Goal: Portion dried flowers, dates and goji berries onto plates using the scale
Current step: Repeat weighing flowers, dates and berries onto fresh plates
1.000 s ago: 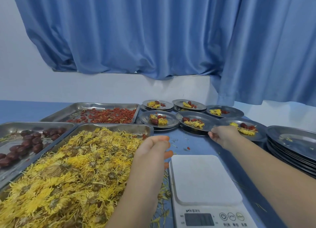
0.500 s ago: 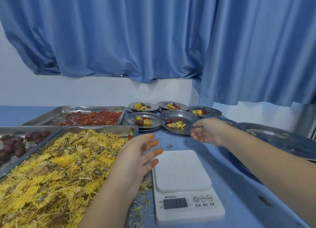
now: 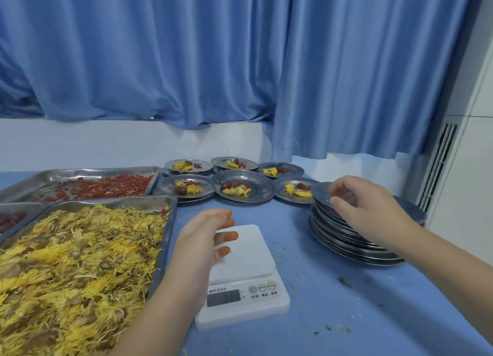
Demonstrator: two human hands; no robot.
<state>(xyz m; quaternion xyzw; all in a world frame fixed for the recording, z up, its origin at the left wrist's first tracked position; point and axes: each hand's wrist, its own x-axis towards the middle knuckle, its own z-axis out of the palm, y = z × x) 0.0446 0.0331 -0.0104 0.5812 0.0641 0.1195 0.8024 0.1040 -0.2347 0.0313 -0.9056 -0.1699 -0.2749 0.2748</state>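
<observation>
Person's arms: findings
We record the left hand (image 3: 202, 238) and the right hand (image 3: 370, 206) bare, both forearms bare to the frame's edge.

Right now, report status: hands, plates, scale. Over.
Left hand open, hovering over scale. Right hand grips top plate of stack, edge raised. No plate on scale yet. Left hand blocks the platform.

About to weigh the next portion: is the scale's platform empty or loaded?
Empty. The scale has a bare white platform, no plate on it; the left hand only reaches over its left side.
</observation>
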